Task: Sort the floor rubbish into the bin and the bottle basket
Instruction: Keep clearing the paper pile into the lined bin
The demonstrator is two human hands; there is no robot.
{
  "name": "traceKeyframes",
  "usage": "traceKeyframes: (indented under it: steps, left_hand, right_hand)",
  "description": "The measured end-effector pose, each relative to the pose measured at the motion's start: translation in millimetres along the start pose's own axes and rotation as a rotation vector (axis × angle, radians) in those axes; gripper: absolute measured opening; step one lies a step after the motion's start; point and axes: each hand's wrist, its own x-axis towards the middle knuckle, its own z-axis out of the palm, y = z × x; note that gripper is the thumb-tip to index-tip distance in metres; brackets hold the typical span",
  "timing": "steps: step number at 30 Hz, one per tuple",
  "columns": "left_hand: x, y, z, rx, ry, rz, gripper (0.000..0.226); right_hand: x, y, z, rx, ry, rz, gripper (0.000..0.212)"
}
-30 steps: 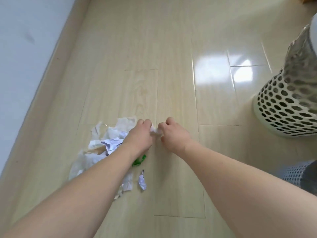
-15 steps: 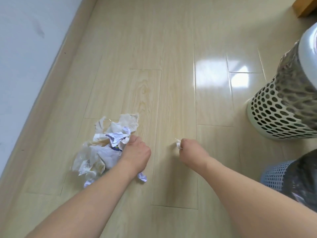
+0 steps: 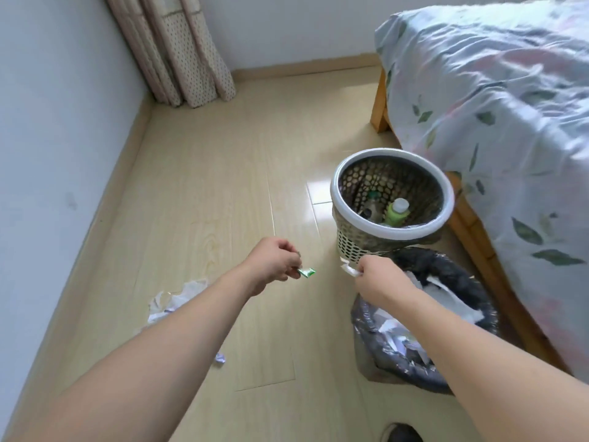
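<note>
My left hand (image 3: 274, 263) pinches a small green wrapper (image 3: 307, 272) above the floor. A white paper scrap (image 3: 349, 270) is pinched in my right hand (image 3: 377, 280), which hovers at the left rim of the black-lined bin (image 3: 471, 282) holding crumpled paper. Behind it stands the white perforated bottle basket (image 3: 350, 244) with a green bottle (image 3: 396, 212) inside. A heap of crumpled paper and tissue (image 3: 178, 303) lies on the floor left of my left forearm, partly hidden by it. One small paper scrap (image 3: 220, 358) lies nearer me.
A bed (image 3: 494, 106) with a leaf-patterned cover and wooden frame fills the right side, close to both containers. A wall runs along the left, and a curtain (image 3: 178, 59) hangs in the far corner. A dark shoe (image 3: 403, 433) shows at the bottom edge.
I have straightened up and the view has lifted. Both hands rose from the floor and swung right toward the bin, the left now holding the green wrapper, the right still holding the white scrap.
</note>
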Motion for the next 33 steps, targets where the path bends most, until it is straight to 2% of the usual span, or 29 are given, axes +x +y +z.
traceKeyframes:
  steps: [2, 5, 8, 12, 18, 24, 29, 33]
  left_hand:
    - [-11.7, 26.9, 40.5, 0.040, 0.011, 0.031, 0.014]
    - [-24.4, 46.3, 102.4, 0.085, 0.022, 0.032, 0.015]
    - [-32.4, 50.9, 153.9, 0.187, -0.021, 0.017, 0.017]
    - [-39.1, 63.5, 174.8, 0.387, -0.031, 0.080, 0.018]
    - [-49.1, 85.6, 131.8, 0.563, -0.010, 0.125, 0.016]
    - [-83.6, 89.3, 63.9, 0.561, 0.042, 0.119, 0.016]
    - [-115.2, 67.9, -8.1, 0.574, 0.079, 0.091, 0.015]
    - [-140.7, 31.7, -73.6, 0.556, 0.160, 0.067, 0.017]
  right_hand:
    - [-18.6, 32.6, -17.3, 0.005, 0.011, 0.088, 0.011]
    - [-41.1, 75.3, -32.7, 0.021, -0.009, 0.192, 0.026]
    - [-57.6, 107.6, -40.4, -0.014, -0.112, 0.254, 0.041]
    - [-67.7, 126.5, -47.9, 0.046, -0.137, 0.255, 0.044]
    - [-77.5, 108.3, -62.7, 0.166, -0.076, 0.128, 0.045]
    - [-87.1, 47.2, -67.9, 0.209, 0.017, -0.028, 0.038]
    - [-96.5, -16.1, -51.7, 0.153, -0.047, -0.126, 0.048]
    - [-103.0, -78.6, -25.7, 0.099, -0.098, -0.215, 0.048]
